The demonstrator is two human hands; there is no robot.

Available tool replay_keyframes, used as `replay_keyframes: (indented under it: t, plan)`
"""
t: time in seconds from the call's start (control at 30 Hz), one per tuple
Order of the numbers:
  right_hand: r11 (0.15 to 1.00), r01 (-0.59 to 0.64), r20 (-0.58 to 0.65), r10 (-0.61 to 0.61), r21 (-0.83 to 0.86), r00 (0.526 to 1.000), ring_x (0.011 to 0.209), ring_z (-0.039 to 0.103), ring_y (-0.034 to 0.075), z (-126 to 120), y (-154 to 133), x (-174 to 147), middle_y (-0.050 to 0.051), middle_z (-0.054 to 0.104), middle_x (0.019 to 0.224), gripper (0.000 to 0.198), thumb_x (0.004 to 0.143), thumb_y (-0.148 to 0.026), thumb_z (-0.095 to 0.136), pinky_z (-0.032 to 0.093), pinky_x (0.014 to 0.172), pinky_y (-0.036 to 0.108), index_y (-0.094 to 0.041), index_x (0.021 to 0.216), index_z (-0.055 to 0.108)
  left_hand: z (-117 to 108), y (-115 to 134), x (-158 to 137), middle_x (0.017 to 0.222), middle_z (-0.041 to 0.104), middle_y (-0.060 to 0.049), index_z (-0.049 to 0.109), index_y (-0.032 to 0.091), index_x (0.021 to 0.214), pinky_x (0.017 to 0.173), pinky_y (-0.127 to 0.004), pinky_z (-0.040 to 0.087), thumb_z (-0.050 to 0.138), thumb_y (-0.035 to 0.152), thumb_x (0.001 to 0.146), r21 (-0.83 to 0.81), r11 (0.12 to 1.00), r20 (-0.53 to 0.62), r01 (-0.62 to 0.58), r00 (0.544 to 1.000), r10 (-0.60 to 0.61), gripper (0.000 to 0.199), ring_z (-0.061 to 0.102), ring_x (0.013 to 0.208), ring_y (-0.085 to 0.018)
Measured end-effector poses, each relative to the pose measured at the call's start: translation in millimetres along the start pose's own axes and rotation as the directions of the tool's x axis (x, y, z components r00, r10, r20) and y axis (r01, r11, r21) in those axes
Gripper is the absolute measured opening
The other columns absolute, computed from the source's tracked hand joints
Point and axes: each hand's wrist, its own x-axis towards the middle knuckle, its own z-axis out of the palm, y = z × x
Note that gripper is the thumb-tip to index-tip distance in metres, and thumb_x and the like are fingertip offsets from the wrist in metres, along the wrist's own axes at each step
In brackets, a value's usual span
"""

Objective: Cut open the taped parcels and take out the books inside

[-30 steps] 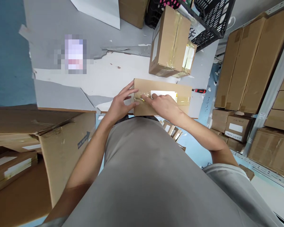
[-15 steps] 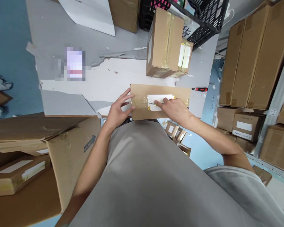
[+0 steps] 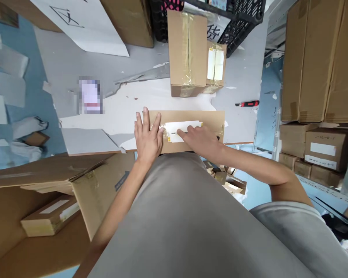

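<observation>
A long, flat cardboard box lies at the table's near edge, against my body. White labels with small yellow corner marks cover part of its top, along with clear tape. My left hand rests flat on the box's left end, fingers spread. Over the labels is my right hand, its index finger reaching to the label surface and the other fingers curled under. A small dark tip shows below that hand; what it belongs to is hidden. A red and black utility knife lies to the right.
Two taped cartons stand behind the box, before a black plastic crate. A large open carton at lower left holds a smaller box. Shelves with stacked cartons rise on the right. A white paper sheet lies at back left.
My left hand has gone from gripping the box's left edge to lying flat on its top. The right index finger still touches the labels. The whole view has shifted.
</observation>
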Motion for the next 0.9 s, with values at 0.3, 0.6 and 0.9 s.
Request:
replay_keyframes:
  t: [0.3,0.6,0.9]
  plan:
    - [0.993,-0.121,0.129,0.121,-0.007,0.984,0.104,0.081,0.031,12,56,-43,0.021,0.08,0.121,0.066,0.103,0.004,0.047,0.05,0.075,0.036,-0.015,0.165,0.055,-1,-6,3,0.193,0.019,-0.013,0.047,0.025,0.176,0.144,-0.064,0.019,0.042,0.062,0.117,0.015,0.999,-0.008,-0.043,0.999,0.043,0.07,0.014,0.18,-0.038]
    - [0.988,-0.156,0.149,0.152,0.01,0.977,0.096,0.081,0.028,31,86,-71,0.02,0.08,0.121,0.065,0.107,-0.006,0.056,0.042,0.071,0.032,-0.022,0.17,0.05,-3,-13,5,0.194,0.012,-0.014,0.035,0.03,0.182,0.142,-0.069,0.021,0.078,0.074,0.095,0.046,0.997,0.032,-0.061,0.998,0.06,0.106,0.014,0.179,-0.046]
    - [0.84,-0.535,0.142,0.543,-0.089,0.828,0.084,0.078,0.033,79,163,-126,0.023,0.08,0.097,0.045,0.114,-0.021,0.045,0.039,0.07,0.035,-0.018,0.149,0.071,-10,0,11,0.194,0.015,-0.007,0.041,0.031,0.179,0.145,-0.069,0.02,0.078,0.073,0.096,-0.002,1.0,0.036,0.025,0.999,-0.025,0.099,0.013,0.179,-0.046]
